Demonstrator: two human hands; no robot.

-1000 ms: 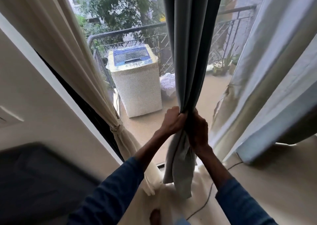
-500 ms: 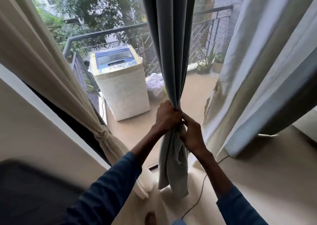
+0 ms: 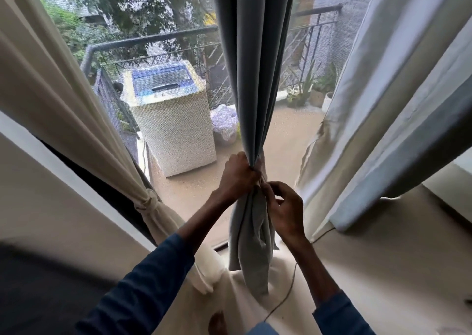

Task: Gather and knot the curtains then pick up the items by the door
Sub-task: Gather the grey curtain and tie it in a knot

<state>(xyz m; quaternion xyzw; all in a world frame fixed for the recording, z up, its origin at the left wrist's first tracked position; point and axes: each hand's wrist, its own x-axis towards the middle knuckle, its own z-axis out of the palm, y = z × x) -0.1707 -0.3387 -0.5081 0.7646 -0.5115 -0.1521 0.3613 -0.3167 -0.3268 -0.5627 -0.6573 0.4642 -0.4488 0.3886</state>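
The fingers point(image 3: 249, 174) of the left hand point(image 3: 236, 175) are curled tight round the grey curtain point(image 3: 255, 79), bunching it into a narrow neck. Just below that grip, the right hand point(image 3: 287, 213) has its thumb and fingertips point(image 3: 268, 188) pressed together, pinching a fold of the same cloth at the bunched edge. The other right fingers are loosely bent and a little apart. Under both hands the loose tail of the grey curtain hangs slack, its end touching the floor point(image 3: 383, 271) by the door sill. It hangs straight down the middle of the doorway. Left of the grey curtain a cream curtain point(image 3: 76, 110) is drawn aside and tied in a knot point(image 3: 149, 202). To its right, a pale curtain point(image 3: 398, 100) hangs in loose folds. A thin cable point(image 3: 288, 292) trails over the floor near the grey curtain's foot. Beyond the grey curtain, on the balcony, a washing machine point(image 3: 176, 128) stands to its left before a railing point(image 3: 153, 38), and potted plants point(image 3: 306, 92) sit to its right.
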